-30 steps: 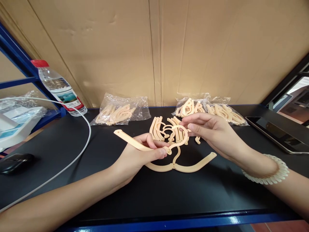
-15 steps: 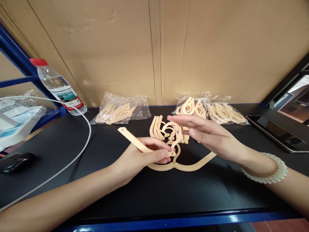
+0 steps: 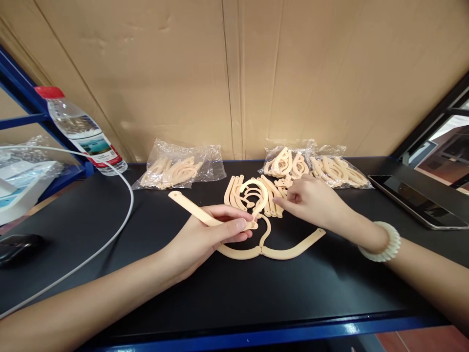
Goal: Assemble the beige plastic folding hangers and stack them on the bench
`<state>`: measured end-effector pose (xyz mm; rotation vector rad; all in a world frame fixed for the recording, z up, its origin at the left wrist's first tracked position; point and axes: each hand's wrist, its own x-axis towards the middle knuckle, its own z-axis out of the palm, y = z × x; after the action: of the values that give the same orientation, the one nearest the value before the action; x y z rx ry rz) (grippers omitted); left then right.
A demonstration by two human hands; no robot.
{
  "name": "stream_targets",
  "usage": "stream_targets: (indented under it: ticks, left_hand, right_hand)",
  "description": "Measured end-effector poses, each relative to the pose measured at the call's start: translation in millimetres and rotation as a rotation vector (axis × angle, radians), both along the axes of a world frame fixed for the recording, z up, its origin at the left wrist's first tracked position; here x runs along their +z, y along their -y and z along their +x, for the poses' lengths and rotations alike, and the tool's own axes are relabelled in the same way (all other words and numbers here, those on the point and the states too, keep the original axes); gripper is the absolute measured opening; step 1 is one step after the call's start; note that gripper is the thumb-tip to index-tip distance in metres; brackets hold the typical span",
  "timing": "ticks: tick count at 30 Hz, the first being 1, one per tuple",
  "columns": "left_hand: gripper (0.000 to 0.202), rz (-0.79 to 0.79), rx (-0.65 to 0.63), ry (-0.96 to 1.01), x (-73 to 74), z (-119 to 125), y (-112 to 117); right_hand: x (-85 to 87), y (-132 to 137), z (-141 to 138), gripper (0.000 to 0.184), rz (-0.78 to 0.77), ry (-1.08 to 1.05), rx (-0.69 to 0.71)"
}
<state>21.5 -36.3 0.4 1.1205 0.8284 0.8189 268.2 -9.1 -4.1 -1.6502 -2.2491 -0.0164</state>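
Note:
My left hand [image 3: 216,234] is closed round a long cream plastic hanger arm [image 3: 186,207] that points up and to the left; a round hook piece [image 3: 252,190] sits at its near end. My right hand [image 3: 311,203] rests with curled fingers on a loose pile of cream hanger parts [image 3: 238,188] in the middle of the black table [image 3: 256,293]; whether it grips a part is unclear. An assembled cream hanger [image 3: 273,249] lies flat just in front of both hands. A white bead bracelet [image 3: 383,243] is on my right wrist.
Three clear bags of cream parts lie at the back: one on the left [image 3: 179,168], two on the right [image 3: 322,164]. A water bottle [image 3: 78,129] leans at far left, a white cable [image 3: 110,234] crosses the table, a dark mouse [image 3: 16,244] and a tablet [image 3: 417,200] sit at the sides.
My right hand has let go of the hook piece and moved down and back onto the pile of parts. The hook now stays at the end of the arm in my left hand.

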Motion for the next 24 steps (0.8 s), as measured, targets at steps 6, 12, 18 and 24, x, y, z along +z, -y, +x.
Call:
stream_targets:
  ticks: [6, 12, 18, 24]
  left_hand:
    - [0.013, -0.007, 0.003, 0.008, -0.4, -0.1, -0.1]
    - [0.011, -0.017, 0.012, 0.025, 0.0, 0.4, 0.0]
    - [0.012, -0.016, 0.034, 0.047, 0.8, -0.5, 0.4]
    - [0.012, -0.01, 0.034, 0.087, 0.2, -2.3, -0.7]
  right_hand:
    - [-5.9, -2.0, -12.4, 0.052, 0.05, 0.096, -0.111]
    - [-1.6, -4.8, -7.8, 0.043, -0.128, -0.091, -0.171]
    - [11.9, -7.8, 10.0, 0.049, -0.317, -0.542, -0.161]
    - [10.3, -8.1, 15.3, 0.03, -0.713, -1.28, 0.139]
